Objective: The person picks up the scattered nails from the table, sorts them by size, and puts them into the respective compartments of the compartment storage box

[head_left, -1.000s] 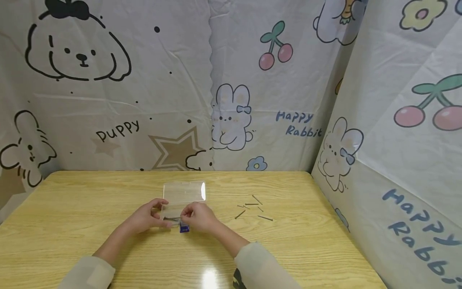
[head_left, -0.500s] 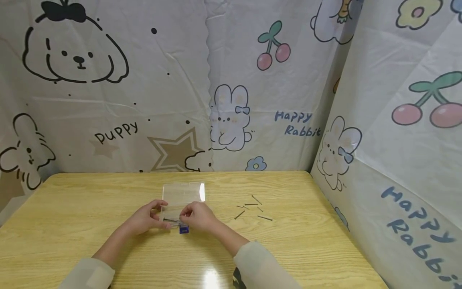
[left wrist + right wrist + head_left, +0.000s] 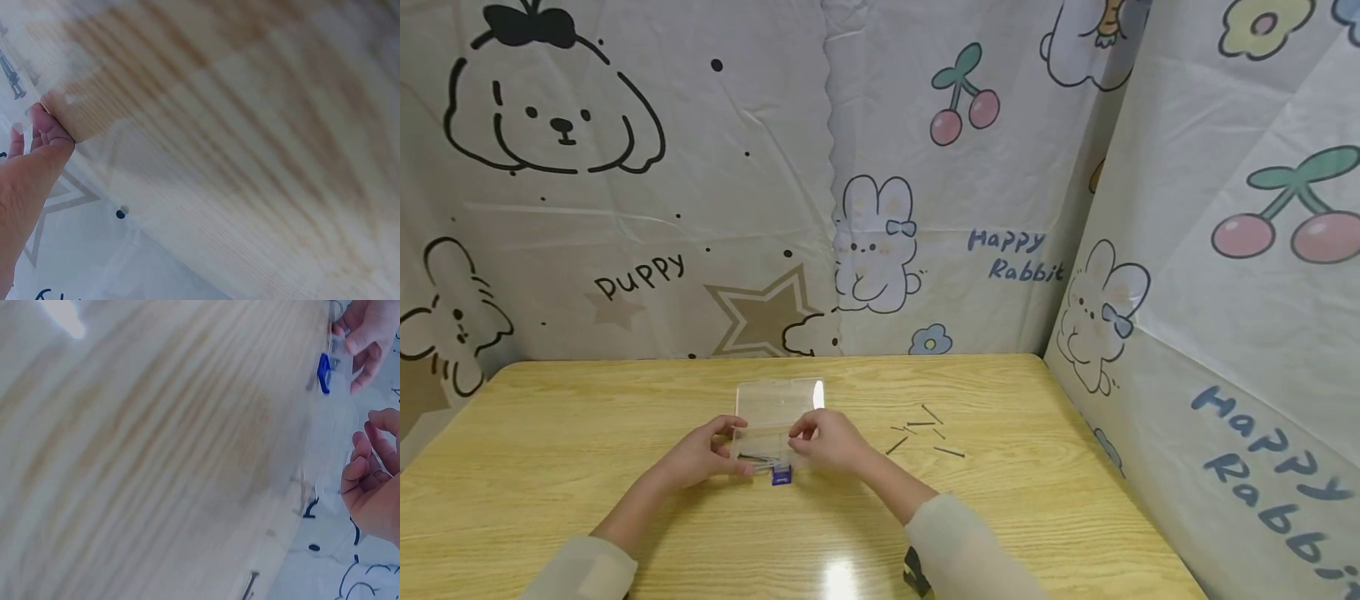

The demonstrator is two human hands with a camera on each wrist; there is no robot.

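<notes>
Now, left to right:
Left hand: grips the left end of the clear box, likely steadying it.
Clear box: mid-table, lid raised, blue latch in front, thin pins inside.
Right hand: fingers curled at the box's right edge; whether pinching anything, cannot tell.
Loose pins: scattered to the right.

A clear plastic box lies open on the table, lid tilted back, nails and a blue clasp at its front.
</notes>
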